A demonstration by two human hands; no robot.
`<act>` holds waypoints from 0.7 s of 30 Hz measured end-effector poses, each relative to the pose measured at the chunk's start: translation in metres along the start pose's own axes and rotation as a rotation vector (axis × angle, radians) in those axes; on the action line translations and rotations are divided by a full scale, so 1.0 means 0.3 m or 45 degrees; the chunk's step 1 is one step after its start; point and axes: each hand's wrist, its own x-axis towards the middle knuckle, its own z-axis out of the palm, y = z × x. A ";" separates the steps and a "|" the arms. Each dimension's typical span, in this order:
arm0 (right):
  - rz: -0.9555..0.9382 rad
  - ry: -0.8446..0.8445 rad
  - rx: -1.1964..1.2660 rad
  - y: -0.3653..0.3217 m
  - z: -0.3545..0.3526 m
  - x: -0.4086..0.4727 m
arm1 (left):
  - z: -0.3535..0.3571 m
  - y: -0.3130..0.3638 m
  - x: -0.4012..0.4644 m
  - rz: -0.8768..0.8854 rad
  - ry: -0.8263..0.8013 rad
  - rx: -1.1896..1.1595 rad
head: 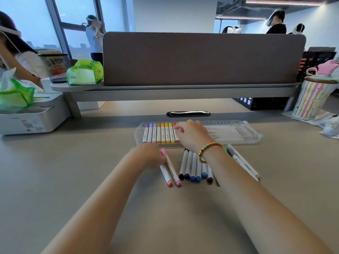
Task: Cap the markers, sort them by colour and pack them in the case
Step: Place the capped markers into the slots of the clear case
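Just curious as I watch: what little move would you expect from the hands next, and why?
Probably the left hand lifts a pink marker toward the case. The right hand rests at the red marker ending the purple-to-red row, and the left hand's fingers already touch the pink pair.

Grey divider [201, 59], mesh cup [56, 67], green packs [85, 72] — perhaps tissues.
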 end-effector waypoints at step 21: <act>-0.068 -0.596 -0.453 -0.131 0.050 -0.062 | -0.211 -0.059 0.062 -0.132 0.162 -0.512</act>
